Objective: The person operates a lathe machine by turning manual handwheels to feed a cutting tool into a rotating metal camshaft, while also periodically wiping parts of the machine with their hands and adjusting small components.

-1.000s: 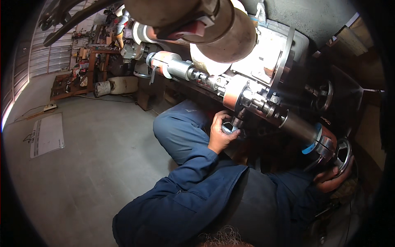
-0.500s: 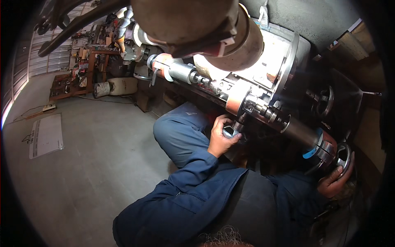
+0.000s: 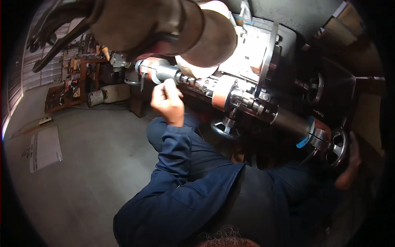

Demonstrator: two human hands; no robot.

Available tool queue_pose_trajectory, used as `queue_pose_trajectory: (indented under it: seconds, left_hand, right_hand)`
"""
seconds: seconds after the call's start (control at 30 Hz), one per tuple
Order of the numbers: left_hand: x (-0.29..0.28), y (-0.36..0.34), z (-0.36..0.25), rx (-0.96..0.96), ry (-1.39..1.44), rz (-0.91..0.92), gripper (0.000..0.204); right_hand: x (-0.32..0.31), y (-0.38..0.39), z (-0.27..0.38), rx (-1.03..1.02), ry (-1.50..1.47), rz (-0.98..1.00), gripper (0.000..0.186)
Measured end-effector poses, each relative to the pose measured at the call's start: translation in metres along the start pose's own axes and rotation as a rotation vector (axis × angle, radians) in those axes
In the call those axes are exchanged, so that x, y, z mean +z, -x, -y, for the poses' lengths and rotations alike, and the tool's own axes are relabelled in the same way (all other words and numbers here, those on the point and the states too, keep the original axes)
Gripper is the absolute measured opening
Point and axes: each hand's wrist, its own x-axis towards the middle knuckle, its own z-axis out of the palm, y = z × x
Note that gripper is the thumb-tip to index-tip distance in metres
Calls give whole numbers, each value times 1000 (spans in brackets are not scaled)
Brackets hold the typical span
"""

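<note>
My left hand (image 3: pixel 168 103) is raised in front of the grey metal sleeve (image 3: pixel 167 73) on the machine's left side. Its fingers are curled together; whether they hold anything is hidden. A bright stepped metal shaft (image 3: pixel 202 84), resembling a camshaft, runs between the left sleeve and an orange support (image 3: pixel 221 97). Below that support is a small handwheel (image 3: pixel 225 135), with no hand on it. At the far right, my right hand (image 3: pixel 350 164) lies along the outer side of a larger handwheel (image 3: pixel 344 152). It is blurred and dark, with its fingers seemingly stretched out flat.
A large dark cylindrical housing (image 3: pixel 210 39) hangs over the shaft. Another handwheel (image 3: pixel 317 88) sits at the back right. On the left, a white board (image 3: pixel 46 149) lies on the concrete floor (image 3: pixel 96 164), near a cluttered wooden rack (image 3: pixel 84 80).
My left hand has let go of the small handwheel and moved up and left toward the sleeve. My right hand has shifted to the larger handwheel's outer side. The view has shifted slightly.
</note>
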Motion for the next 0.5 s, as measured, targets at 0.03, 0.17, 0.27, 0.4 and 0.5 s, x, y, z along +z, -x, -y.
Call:
queue_pose_trajectory:
  seconds: [0.03, 0.17, 0.27, 0.4, 0.5]
  left_hand:
    - [0, -8, 6, 169, -49, -52, 15]
    - [-6, -67, -8, 385, -408, -147, 23]
    - [-15, -109, 17, 503, -598, 50, 31]
    - [-20, -105, 47, 203, -532, -2, 33]
    - [-21, -99, 48, 284, -543, -69, 27]
  right_hand:
    - [-9, -8, -7, 104, -80, 31, 64]
    - [2, -92, -79, 349, 35, 17, 55]
    - [34, -118, -116, 279, 434, 429, 47]
    - [78, -126, -70, 544, 127, 632, 41]
    - [74, -135, -73, 408, 412, 677, 38]
